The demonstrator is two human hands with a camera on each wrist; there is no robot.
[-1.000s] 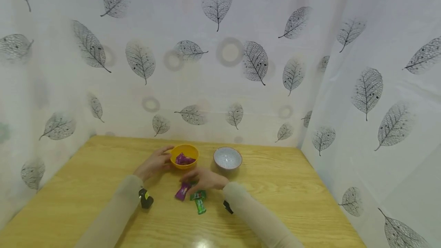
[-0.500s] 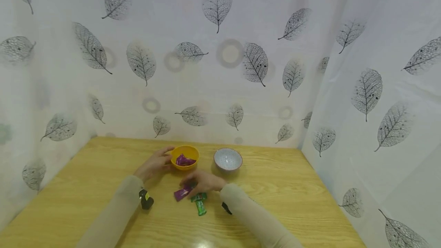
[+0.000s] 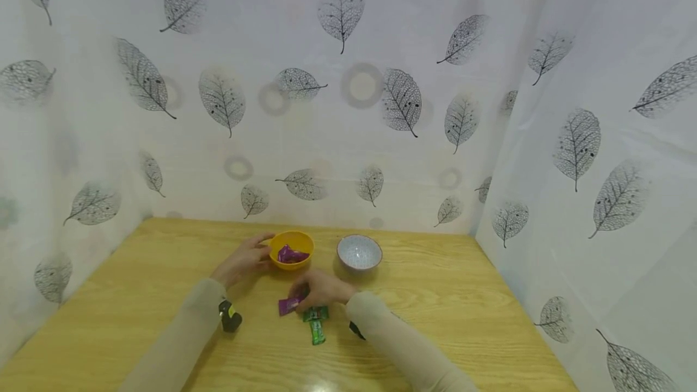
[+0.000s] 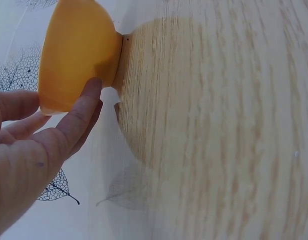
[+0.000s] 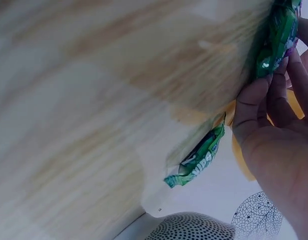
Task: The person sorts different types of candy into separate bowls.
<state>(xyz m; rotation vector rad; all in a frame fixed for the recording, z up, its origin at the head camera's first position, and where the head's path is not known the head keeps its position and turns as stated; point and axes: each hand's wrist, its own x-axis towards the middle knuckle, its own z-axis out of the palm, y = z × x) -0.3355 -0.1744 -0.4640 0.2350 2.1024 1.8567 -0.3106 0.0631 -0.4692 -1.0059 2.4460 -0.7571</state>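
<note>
My left hand [image 3: 245, 262] holds the side of a yellow bowl [image 4: 76, 55], thumb and fingers against its wall and rim. Purple-wrapped candies [image 3: 292, 254] lie inside that bowl. In front of it, my right hand [image 3: 322, 288] reaches down and pinches another purple-wrapped candy [image 3: 287, 306], partly covered by the fingertips. Right beside those fingers lies a green-wrapped candy [image 3: 316, 314]; a second green-wrapped candy [image 3: 317, 332] is nearer to me. In the right wrist view, one green wrapper [image 5: 279, 40] partly hides the purple one at the fingertips.
A pale patterned bowl [image 3: 359, 253] with a reddish rim stands to the right of the yellow bowl. Wooden tabletop [image 3: 446, 295] extends around everything. White leaf-print sheeting [image 3: 354, 138] hangs behind and along both sides.
The purple candy under my right fingers has turned from slanted to nearly level, and the fingers have closed in on it. My left hand stays at the yellow bowl.
</note>
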